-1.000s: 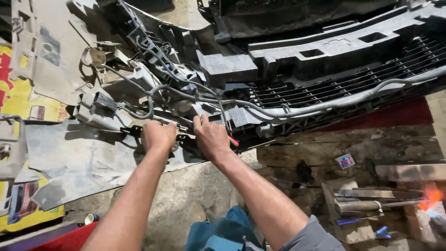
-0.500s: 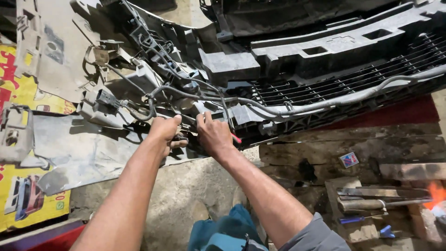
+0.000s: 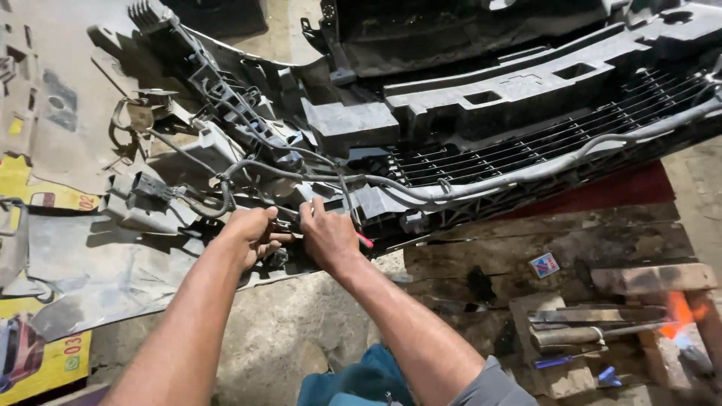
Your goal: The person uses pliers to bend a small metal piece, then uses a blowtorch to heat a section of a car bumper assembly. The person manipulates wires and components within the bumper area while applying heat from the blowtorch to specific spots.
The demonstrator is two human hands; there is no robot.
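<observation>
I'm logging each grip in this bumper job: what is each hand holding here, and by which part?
The right hand grips a red-handled tool by its handle. The left hand closes on a small part at the bumper's lower edge; which part cannot be told.

Both bare forearms reach forward, left hand (image 3: 252,231) curled, right hand (image 3: 327,235) beside it, fingers bent

head cam | looks steeply down (slightly forward) | close on bumper (image 3: 481,113) underside
</observation>
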